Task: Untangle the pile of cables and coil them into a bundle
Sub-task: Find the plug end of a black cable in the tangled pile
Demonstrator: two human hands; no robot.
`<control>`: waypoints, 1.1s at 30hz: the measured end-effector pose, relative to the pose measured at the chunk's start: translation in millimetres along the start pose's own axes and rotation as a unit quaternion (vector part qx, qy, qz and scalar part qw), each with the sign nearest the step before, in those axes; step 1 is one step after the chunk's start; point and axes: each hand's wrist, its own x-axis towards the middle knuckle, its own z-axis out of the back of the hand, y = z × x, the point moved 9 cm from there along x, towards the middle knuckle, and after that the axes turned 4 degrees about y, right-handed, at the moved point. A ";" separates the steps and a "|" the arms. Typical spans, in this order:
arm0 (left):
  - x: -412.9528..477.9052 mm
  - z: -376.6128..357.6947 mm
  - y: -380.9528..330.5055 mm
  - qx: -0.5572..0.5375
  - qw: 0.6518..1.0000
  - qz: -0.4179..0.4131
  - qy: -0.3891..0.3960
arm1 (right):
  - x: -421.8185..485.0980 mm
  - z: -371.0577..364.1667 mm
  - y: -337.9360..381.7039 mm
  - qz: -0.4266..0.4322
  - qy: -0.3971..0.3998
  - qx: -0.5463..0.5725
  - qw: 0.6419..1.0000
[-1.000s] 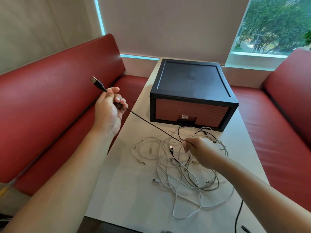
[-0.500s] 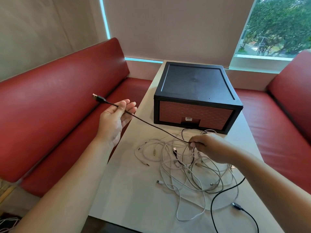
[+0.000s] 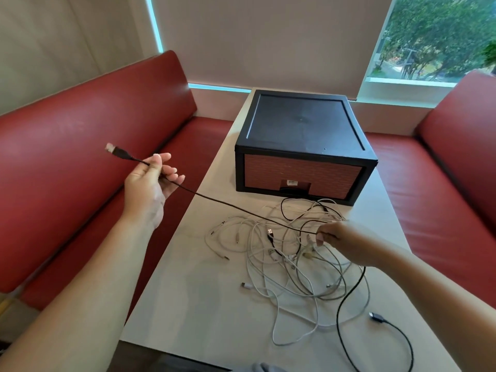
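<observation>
Left hand (image 3: 150,183) pinches the black cable (image 3: 228,204) between thumb and forefinger, other fingers loosely extended; the cable's USB plug (image 3: 118,152) sticks out just beyond the thumb, up and to the left. Right hand (image 3: 346,242) grips the same cable between curled fingertips, low over the pile of cables (image 3: 281,267). The span between the hands runs nearly straight, descending from left to right, clear of the table (image 3: 188,304). Left hand is out past the table's left edge, over the left bench (image 3: 80,162); open air around it. Below the right hand the black cable drops to the tabletop, curves toward the near edge, loops back and ends in a second plug (image 3: 375,316) near the right corner. The pile, mostly white leads with some black loops, lies mid-table toward the right; the strands overlap and cross. One white loop reaches close to the near edge. Bare tabletop shows left of and nearer than the pile. A black drawer box (image 3: 303,146) with a brick-patterned front occupies the far end of the table, the pile's far loops just in front of it. Right bench (image 3: 456,178) flanks the other side. Behind: a roller blind (image 3: 268,36) and a window (image 3: 434,36) showing trees.
</observation>
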 end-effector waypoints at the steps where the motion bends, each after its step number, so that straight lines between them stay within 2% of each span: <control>1: -0.9 -5.7 -1.4 0.008 1.000 0.000 0.003 | -0.4 -2.6 0.0 -0.002 0.010 -0.021 1.000; 6: 4.9 -14.9 -8.3 0.012 1.000 0.002 0.009 | -6.6 -13.2 -12.4 -0.034 0.029 -0.095 0.994; 11: 14.4 12.9 -2.9 0.025 0.998 0.035 -0.037 | -23.8 -48.8 -46.3 -0.069 0.047 -0.169 0.982; 19: 1.5 -2.6 6.7 0.071 0.995 0.068 -0.009 | -28.0 -97.3 -63.9 -0.109 0.148 -0.030 0.982; 23: -1.1 -10.7 0.8 0.113 0.992 0.055 0.021 | -31.6 -81.7 -63.3 -0.105 0.098 0.028 0.989; 27: -11.4 -35.6 9.8 0.170 0.978 0.058 0.101 | -33.0 -67.9 -45.1 -0.077 0.050 0.097 0.991; 33: -38.1 -92.5 32.6 0.312 0.919 0.031 0.241 | -33.4 -42.5 -8.0 -0.033 0.000 0.208 0.978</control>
